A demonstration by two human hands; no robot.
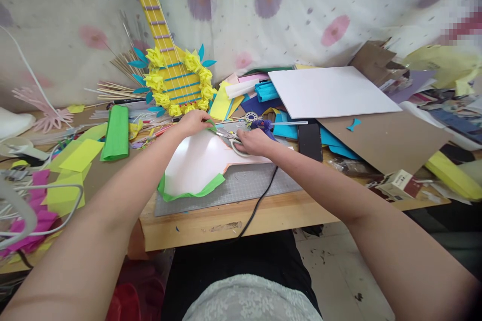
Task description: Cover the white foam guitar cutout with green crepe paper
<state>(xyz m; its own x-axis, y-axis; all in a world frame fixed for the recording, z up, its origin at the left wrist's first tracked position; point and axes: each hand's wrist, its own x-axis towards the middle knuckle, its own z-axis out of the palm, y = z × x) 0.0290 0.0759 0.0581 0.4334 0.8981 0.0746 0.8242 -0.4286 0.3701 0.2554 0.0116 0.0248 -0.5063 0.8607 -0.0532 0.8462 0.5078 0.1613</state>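
A white guitar-shaped board (196,163) lies on a grey cutting mat (241,180), its near rounded edge wrapped in a green crepe paper strip (199,191). At the board's far edge, my left hand (194,123) pinches the end of green paper. My right hand (254,140) is closed round the handles of a pair of scissors (236,146). Their blades point left and meet the green paper by my left fingertips. Just behind my right hand lies a blue glue gun (265,126) with a clear glue stick in it.
A yellow paper guitar (181,83) with yellow flowers leans against the flowered curtain. To the right are a black phone (310,141) and a white foam sheet (331,91). A green crepe roll (115,133) stands left. A black cable (259,203) hangs over the table edge.
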